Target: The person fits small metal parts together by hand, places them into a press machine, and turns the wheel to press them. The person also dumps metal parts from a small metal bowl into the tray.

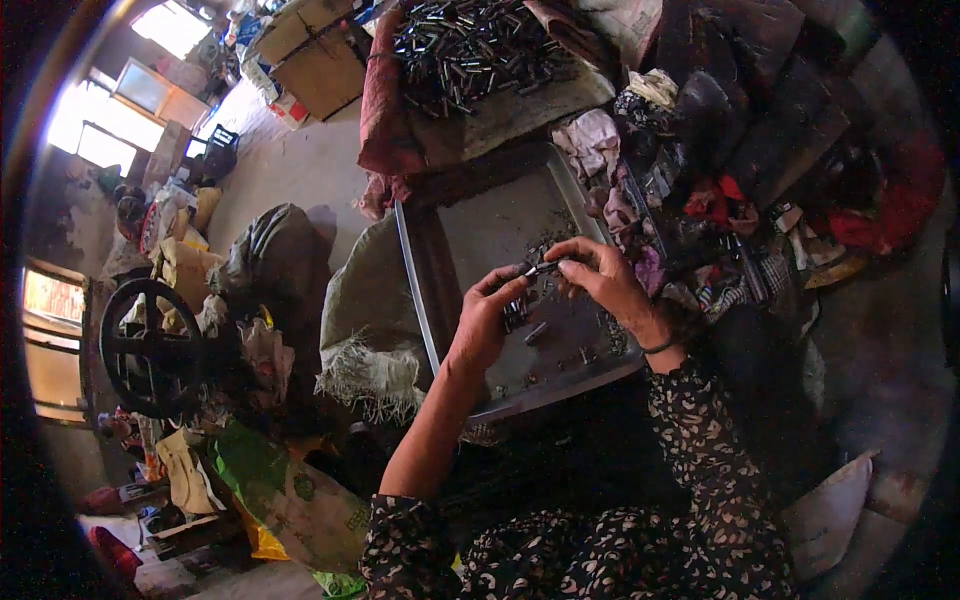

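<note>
Over a shallow metal-rimmed tray (425, 310), my two hands meet at a small dark metal piece (541, 268). My left hand (485, 318) is closed, its thumb and fingertips on the left end of the piece. More shiny metal pieces (515, 316) show below its fingers, apparently held in the palm. My right hand (610, 285) pinches the other end between thumb and forefinger. Below the hands, a short metal cylinder (536, 333) lies in the tray. Small dark bits (550, 243) are scattered around it; their exact kind is too small to tell.
Beyond the tray, a heap of metal cylinders (470, 55) lies on sacking with a red rolled edge (385, 120). Rags (590, 145) crowd the right side. At left stand a frayed sack (365, 300), a black handwheel (150, 347) and cardboard boxes (318, 70).
</note>
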The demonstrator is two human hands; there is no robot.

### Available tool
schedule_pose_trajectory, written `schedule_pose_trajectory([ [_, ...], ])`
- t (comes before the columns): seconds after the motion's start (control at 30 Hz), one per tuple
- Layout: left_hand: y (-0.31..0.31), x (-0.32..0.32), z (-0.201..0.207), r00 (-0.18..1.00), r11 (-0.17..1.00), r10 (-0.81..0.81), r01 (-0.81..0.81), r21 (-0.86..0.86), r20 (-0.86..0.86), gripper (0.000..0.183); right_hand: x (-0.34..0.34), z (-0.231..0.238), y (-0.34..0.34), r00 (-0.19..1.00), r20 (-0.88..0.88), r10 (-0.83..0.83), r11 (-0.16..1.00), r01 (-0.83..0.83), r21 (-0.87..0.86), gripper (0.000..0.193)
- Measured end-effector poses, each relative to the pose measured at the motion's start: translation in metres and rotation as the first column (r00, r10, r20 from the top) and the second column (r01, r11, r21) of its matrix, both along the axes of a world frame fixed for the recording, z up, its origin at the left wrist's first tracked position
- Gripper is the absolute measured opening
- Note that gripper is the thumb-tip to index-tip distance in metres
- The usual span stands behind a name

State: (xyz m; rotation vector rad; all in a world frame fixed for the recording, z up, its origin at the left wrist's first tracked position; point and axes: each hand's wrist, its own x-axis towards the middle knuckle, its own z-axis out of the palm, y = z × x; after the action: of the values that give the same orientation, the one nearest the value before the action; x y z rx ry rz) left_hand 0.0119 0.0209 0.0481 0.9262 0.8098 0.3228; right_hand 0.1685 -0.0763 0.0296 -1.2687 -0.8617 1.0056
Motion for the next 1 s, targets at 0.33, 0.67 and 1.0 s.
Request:
schedule_pose_trajectory([
  [0.33, 0.001, -0.003, 0.001, 0.994, 0.980, -0.106, 0.110, 0.168, -0.033, 0.019, -0.006, -0.004, 0.003, 0.959, -0.285, -0.002, 0.993, 0.036, 0.114, 0.024],
  [0.67, 0.002, -0.001, 0.004, 0.999, 0.996, -0.043, 0.046, 0.074, -0.031, 0.018, 0.005, -0.008, 0.003, 0.988, 0.073, -0.133, 0.989, 0.127, 0.082, 0.025],
  [1.0, 0.003, -0.002, 0.000, 0.994, 0.985, -0.083, 0.093, 0.143, -0.074, 0.017, -0.006, 0.004, 0.003, 0.983, 0.180, -0.042, 0.993, 0.062, -0.104, 0.021],
])
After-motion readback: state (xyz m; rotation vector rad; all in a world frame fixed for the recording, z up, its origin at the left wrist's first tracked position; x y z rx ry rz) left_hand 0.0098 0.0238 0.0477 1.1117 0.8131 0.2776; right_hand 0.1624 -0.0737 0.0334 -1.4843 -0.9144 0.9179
